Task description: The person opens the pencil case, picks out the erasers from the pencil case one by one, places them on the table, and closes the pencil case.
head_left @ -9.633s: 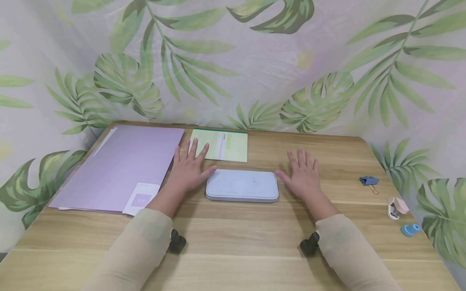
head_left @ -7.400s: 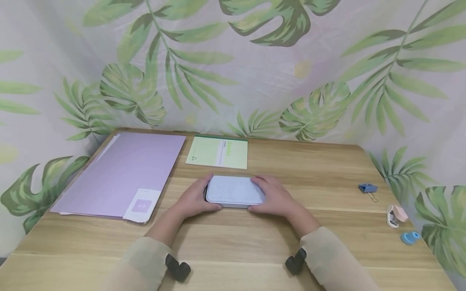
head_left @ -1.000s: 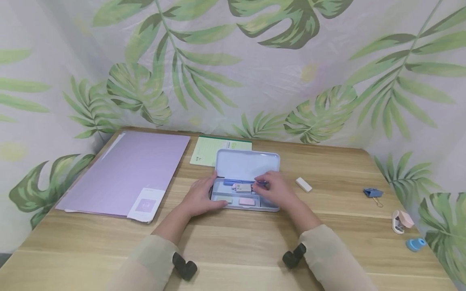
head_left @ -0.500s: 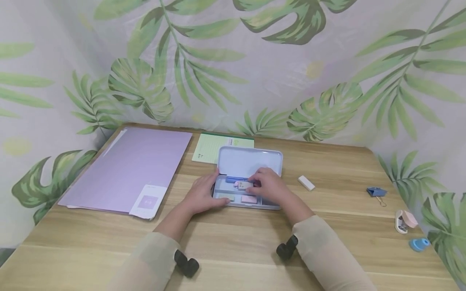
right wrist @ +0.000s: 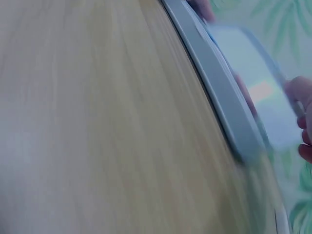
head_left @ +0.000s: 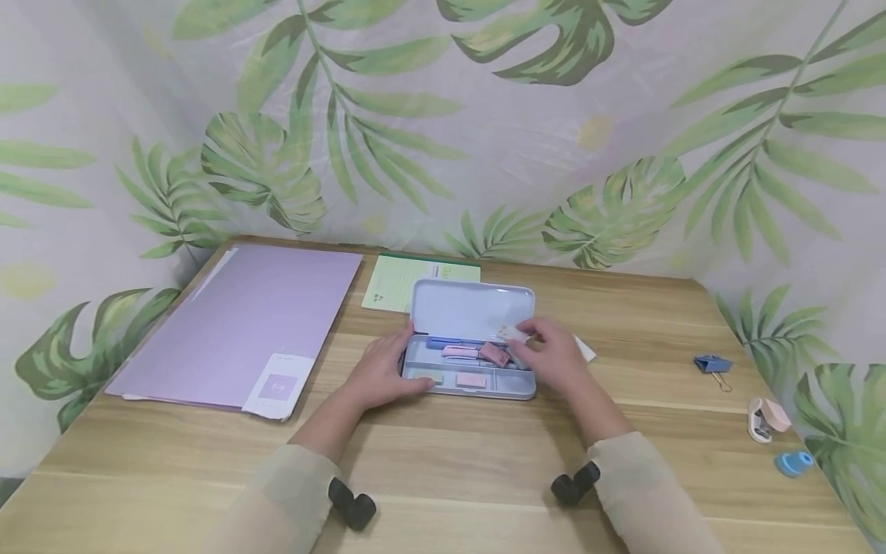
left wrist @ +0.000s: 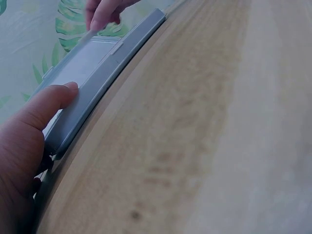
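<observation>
At the open pencil case [head_left: 471,377], a small pale item [head_left: 511,332] is pinched by the right hand [head_left: 554,362].
Its left end is gripped by the left hand [head_left: 381,373]; a white eraser [head_left: 585,351] lies half hidden just behind the pinching hand, a binder clip [head_left: 711,363] farther right.

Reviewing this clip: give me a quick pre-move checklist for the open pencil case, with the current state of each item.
1. Pencil case lid up: ok, it stands open.
2. Case steadied: ok, left hand grips its left end.
3. Right hand holding a small pale item above the tray: ok, but what it is, cannot tell.
4. Items remaining in the tray: ok, pink pieces and a blue one visible.
5. White eraser beside the case: cannot tell, mostly hidden behind the right hand.
</observation>
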